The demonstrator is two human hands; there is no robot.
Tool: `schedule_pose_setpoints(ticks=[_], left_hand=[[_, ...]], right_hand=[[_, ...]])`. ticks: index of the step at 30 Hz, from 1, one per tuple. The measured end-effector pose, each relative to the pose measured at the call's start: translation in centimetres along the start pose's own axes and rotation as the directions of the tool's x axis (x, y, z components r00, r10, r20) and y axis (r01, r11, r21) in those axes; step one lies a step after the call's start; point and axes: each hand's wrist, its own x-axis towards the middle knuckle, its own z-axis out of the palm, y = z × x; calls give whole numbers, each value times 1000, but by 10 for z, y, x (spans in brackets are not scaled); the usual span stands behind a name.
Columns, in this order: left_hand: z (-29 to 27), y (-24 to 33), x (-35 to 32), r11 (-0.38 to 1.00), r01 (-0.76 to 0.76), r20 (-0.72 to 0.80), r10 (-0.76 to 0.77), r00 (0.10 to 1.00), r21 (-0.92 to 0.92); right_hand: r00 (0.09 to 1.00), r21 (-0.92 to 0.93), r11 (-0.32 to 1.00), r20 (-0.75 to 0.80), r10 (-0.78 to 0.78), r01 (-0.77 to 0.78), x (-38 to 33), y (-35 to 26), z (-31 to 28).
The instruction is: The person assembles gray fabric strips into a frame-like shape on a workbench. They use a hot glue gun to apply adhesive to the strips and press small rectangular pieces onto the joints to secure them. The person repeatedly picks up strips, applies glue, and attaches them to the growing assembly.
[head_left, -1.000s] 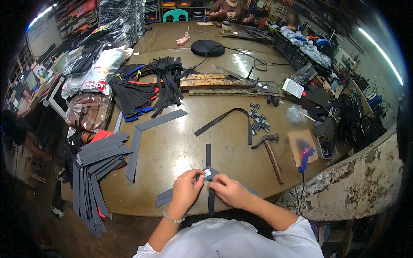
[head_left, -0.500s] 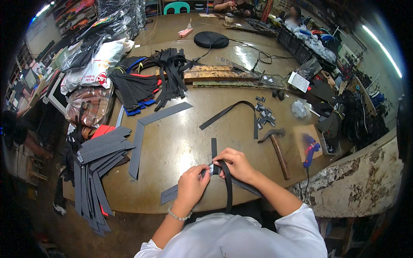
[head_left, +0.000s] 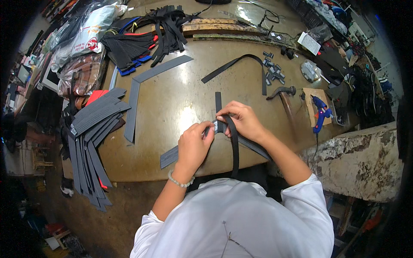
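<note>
Near the table's front edge, my left hand (head_left: 195, 139) and my right hand (head_left: 241, 121) meet over a joined grey strip (head_left: 169, 158), whose ends spread left and right. My right fingers pinch a black webbing strap (head_left: 235, 150), which loops over and hangs past the edge. Pinched between thumb and fingers of my left hand is the strip's middle, where a small pale label (head_left: 216, 126) shows. A short dark strap end (head_left: 218, 99) sticks out beyond my fingers. The exact overlap of the pieces is hidden by my fingertips.
To the right lie a hammer (head_left: 288, 104), a blue glue gun (head_left: 321, 112) on cardboard (head_left: 308, 99), and small dark buckle-like pieces (head_left: 274, 72). A loose black strap (head_left: 230, 65) curves ahead. Leftward are a joined grey strip (head_left: 135, 105) and stacked grey strips (head_left: 97, 112).
The view has tilted downward, so the table's contents sit higher in the picture. Both hands keep their hold on the strip and strap, nearly in the same pose.
</note>
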Motion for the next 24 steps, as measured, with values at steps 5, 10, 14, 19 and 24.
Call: schedule_pose_setpoints(ticks=[5, 10, 14, 19, 24], left_hand=[[-1, 3, 0, 1000, -4, -20, 5, 1000, 15], [4, 7, -3, 991, 17, -26, -13, 1000, 133], [4, 11, -4, 980, -6, -11, 8, 1000, 198], [3, 14, -6, 900, -134, 80, 110, 991, 415], [6, 15, -7, 828, -181, 134, 129, 983, 530]], right_hand=[[996, -114, 991, -32, -80, 76, 7, 5, 1], [971, -310, 931, -74, -228, 195, 9, 18, 4], [989, -259, 955, 4, -146, 142, 14, 14, -2], [998, -294, 955, -61, 10, -28, 56, -18, -19], [754, -582, 805, -477, -451, 113, 26, -13, -52]])
